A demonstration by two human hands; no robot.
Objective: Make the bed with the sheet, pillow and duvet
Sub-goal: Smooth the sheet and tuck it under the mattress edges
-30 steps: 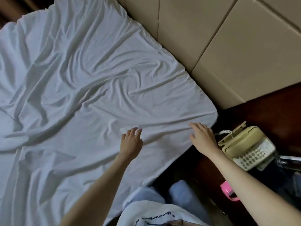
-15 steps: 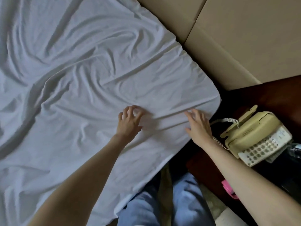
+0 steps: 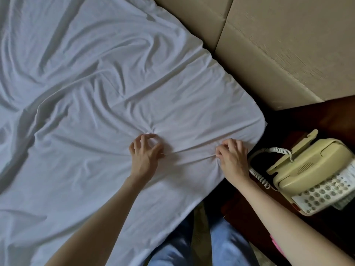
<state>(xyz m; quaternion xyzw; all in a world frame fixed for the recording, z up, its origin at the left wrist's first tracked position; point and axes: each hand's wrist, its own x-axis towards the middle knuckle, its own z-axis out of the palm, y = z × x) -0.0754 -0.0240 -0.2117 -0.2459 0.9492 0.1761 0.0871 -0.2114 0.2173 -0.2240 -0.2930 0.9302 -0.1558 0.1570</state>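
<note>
Now left hand [image 3: 145, 156], right hand [image 3: 233, 158] bunching sheet [image 3: 96, 93], previously flat

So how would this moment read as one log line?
step: gathering sheet near bed corner | left hand: gripping sheet | right hand: pinching sheet | beside: phone

Bed [image 3: 247, 120] with sheet [image 3: 96, 93] on top.
White sheet lies wrinkled across the bed, covering its rounded corner; folds gather near the front edge.
</note>
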